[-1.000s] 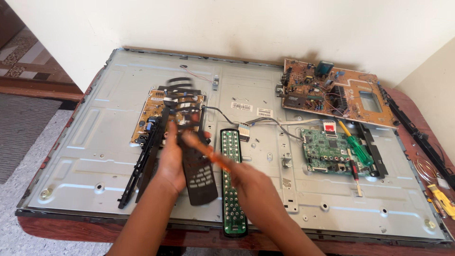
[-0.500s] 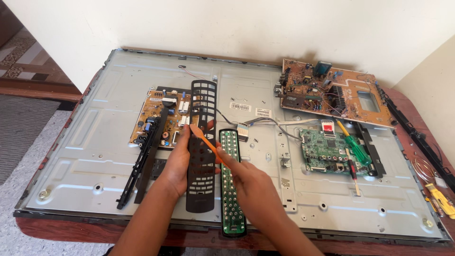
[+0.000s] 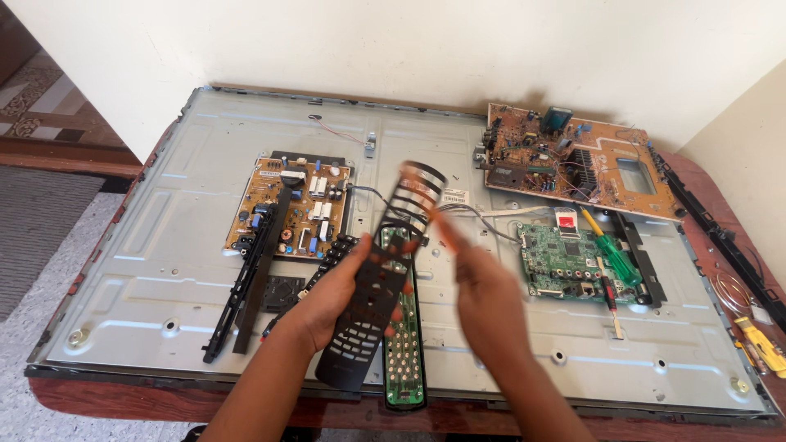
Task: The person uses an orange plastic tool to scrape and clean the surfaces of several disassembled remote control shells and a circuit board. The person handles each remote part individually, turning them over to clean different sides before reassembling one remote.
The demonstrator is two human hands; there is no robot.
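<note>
- Our left hand [image 3: 327, 304] grips the black remote cover [image 3: 381, 282] from below, over the metal back panel [image 3: 164, 245].
- The cover's long axis runs from near us up and away, its slotted end pointing toward the far wall.
- Our right hand [image 3: 487, 299] is blurred just right of the cover; we cannot tell its grip.
- The green remote board [image 3: 404, 360] lies beneath the cover, parallel.
- A green screwdriver [image 3: 610, 250] rests farther right.
</note>
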